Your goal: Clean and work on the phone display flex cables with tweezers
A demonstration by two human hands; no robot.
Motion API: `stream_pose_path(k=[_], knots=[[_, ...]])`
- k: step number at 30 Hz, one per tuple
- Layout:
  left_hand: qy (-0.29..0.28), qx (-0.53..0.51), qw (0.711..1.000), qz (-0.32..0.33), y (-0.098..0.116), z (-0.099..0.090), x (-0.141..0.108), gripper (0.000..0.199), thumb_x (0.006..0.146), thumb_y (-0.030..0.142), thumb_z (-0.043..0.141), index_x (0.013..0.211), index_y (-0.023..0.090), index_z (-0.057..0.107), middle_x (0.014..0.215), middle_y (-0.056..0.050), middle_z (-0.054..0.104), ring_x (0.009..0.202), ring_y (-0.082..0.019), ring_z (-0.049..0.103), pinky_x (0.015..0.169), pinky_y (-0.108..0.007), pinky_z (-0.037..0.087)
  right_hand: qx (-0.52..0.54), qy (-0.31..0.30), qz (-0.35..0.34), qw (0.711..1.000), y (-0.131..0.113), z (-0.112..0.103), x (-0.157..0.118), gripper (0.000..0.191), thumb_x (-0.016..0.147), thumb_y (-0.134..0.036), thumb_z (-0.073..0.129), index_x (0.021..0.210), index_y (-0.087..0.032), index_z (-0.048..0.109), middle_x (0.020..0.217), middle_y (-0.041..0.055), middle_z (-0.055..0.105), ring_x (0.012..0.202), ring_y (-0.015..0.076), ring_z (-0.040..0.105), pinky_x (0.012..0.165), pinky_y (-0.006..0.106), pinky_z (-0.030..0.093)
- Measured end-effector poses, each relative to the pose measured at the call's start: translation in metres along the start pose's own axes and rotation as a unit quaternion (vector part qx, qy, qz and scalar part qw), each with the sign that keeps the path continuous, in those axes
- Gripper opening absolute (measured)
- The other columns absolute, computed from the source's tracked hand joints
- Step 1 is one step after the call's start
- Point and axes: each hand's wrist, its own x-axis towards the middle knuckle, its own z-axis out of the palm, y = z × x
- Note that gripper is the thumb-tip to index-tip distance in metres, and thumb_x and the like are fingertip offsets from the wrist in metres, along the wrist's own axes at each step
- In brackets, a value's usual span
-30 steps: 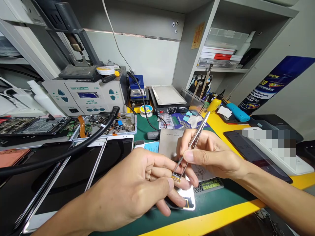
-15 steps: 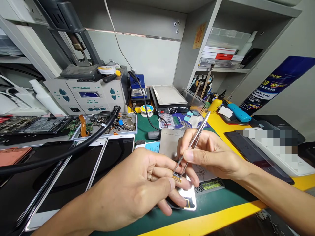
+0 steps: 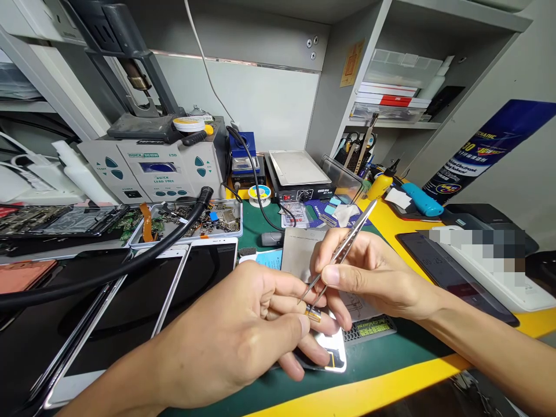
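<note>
Okay, left hand (image 3: 247, 324) is pinching the small part (image 3: 313, 314) between thumb and fingers, just below and right of frame centre. Right hand (image 3: 369, 275) is gripping tweezers (image 3: 346, 249), its fingers closed around them; tips are standing apart at the part, can't tell if both are touching. Green surface (image 3: 382, 365) is showing lower right; hot-air station (image 3: 150, 185) is sitting upper left.
</note>
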Motion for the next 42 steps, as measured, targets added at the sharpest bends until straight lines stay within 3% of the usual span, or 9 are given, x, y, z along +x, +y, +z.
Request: stream_pose_path(k=[4,16,33,39,42], knots=[[-0.003,0.002,1.000,0.000,0.0006,-0.0003,-0.0007,0.025,0.094,0.020,0.051,0.105,0.017,0.073,0.103,-0.008,0.076,0.092,-0.022,0.074,0.067,-0.022,0.058,-0.005,-0.001,0.000,1.000,-0.0002,0.0000,0.0001,0.007,0.089,-0.018,0.067,0.090,-0.013,0.062,0.076,0.0065,0.073,0.050,0.0093,0.067,0.049,0.019,0.053],[0.008,-0.002,1.000,0.001,0.0018,0.0012,-0.0006,0.024,0.094,0.023,0.053,0.106,0.014,0.072,0.099,-0.012,0.077,0.091,-0.024,0.074,0.068,-0.025,0.060,-0.009,0.003,0.003,1.000,0.0011,-0.0003,0.0005,0.008,0.088,-0.018,0.068,0.090,-0.013,0.062,0.074,0.0051,0.071,0.051,0.0091,0.066,0.050,0.019,0.053],[0.002,0.017,1.000,-0.010,0.0011,-0.0006,-0.0029,0.027,0.095,0.021,0.048,0.106,0.017,0.072,0.097,-0.010,0.079,0.091,-0.024,0.074,0.072,-0.029,0.059,-0.002,-0.003,0.002,1.000,0.0012,-0.0016,-0.0014,0.010,0.088,-0.020,0.069,0.089,-0.013,0.063,0.080,0.0075,0.075,0.052,0.0100,0.067,0.052,0.021,0.050],[-0.003,0.024,0.999,-0.045,0.0081,-0.0020,-0.0030,0.026,0.094,0.021,0.051,0.110,0.016,0.071,0.102,-0.012,0.078,0.092,-0.026,0.073,0.076,-0.033,0.059,0.012,-0.009,0.000,1.000,0.0016,-0.0035,-0.0006,0.008,0.088,-0.019,0.068,0.088,-0.013,0.063,0.076,0.0059,0.074,0.053,0.0102,0.068,0.055,0.021,0.051],[-0.003,0.013,1.000,-0.023,0.0041,-0.0029,-0.0027,0.027,0.095,0.021,0.049,0.110,0.016,0.071,0.102,-0.011,0.078,0.094,-0.025,0.073,0.074,-0.030,0.059,0.019,-0.012,0.002,1.000,0.0024,-0.0047,-0.0004,0.007,0.087,-0.018,0.068,0.089,-0.014,0.063,0.075,0.0061,0.074,0.054,0.0108,0.068,0.052,0.019,0.051]])
